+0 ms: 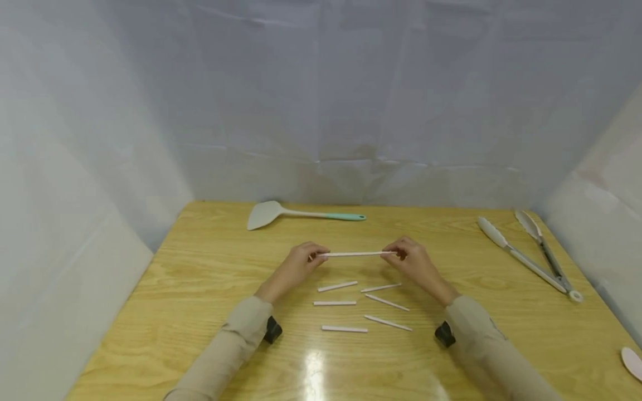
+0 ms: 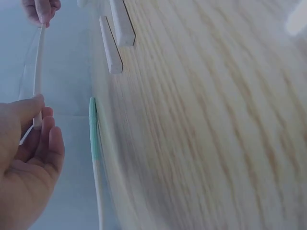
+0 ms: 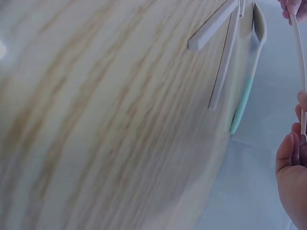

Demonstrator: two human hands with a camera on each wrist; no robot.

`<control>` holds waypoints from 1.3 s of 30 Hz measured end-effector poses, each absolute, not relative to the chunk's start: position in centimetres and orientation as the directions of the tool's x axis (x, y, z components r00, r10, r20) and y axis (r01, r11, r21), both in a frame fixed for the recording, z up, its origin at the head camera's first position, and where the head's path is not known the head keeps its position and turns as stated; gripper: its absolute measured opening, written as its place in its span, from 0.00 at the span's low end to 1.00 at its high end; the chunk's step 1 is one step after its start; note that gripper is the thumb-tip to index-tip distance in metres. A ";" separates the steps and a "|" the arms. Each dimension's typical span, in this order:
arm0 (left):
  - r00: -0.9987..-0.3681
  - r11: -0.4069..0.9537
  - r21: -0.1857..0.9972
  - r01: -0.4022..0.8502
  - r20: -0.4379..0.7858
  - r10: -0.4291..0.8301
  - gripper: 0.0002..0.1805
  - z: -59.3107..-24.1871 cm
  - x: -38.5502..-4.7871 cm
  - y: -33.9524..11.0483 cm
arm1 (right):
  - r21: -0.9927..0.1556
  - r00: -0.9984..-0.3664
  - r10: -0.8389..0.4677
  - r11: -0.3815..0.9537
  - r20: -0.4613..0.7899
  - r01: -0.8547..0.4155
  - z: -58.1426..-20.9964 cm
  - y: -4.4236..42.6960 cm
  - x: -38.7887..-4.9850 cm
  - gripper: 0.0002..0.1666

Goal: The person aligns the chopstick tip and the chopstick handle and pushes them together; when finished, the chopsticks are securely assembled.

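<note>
A long pale chopstick [image 1: 353, 254] is held level above the table, spanning both hands. My left hand [image 1: 305, 259] pinches its left end between thumb and fingers; in the left wrist view the end of the chopstick [image 2: 38, 81] pokes out below the thumb. At the other end my right hand [image 1: 410, 260] pinches it the same way. The chopstick [image 3: 300, 57] looks slightly bowed in the right wrist view. Below the hands lie several short pale stick pieces: thicker square-ended ones [image 1: 335, 303] on the left, thinner ones [image 1: 387, 302] on the right.
A spatula [image 1: 346, 216] with a mint-green handle lies across the table's back. On the right, spread tongs [image 1: 539, 270] rest near the edge. Part of a pale spoon-like thing [image 1: 633, 363] shows at the right front. Pale sheeting [image 1: 351, 111] stands behind the wooden table [image 1: 200, 289].
</note>
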State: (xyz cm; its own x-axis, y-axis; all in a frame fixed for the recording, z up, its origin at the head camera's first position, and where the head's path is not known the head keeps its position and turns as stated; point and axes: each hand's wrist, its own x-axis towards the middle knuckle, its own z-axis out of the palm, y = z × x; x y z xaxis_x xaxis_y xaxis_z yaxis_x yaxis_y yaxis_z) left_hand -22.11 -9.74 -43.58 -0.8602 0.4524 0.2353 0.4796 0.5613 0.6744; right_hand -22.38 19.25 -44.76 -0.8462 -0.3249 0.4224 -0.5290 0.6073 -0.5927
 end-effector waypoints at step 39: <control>-0.921 0.588 0.772 0.239 -0.011 0.390 0.10 -46.3 -25.4 -8.8 | -0.776 -0.946 -0.324 0.601 -0.015 -0.194 -46.9 20.0 -25.5 0.09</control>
State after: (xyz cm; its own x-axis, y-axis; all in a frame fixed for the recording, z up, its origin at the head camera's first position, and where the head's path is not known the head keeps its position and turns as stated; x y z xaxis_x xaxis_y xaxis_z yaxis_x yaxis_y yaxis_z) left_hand -25.44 -8.75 -46.26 -0.9208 0.3899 -0.0115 0.2395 0.5883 0.7724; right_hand -25.52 20.00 -46.90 -0.9459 -0.3241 -0.0146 -0.1937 0.6006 -0.7757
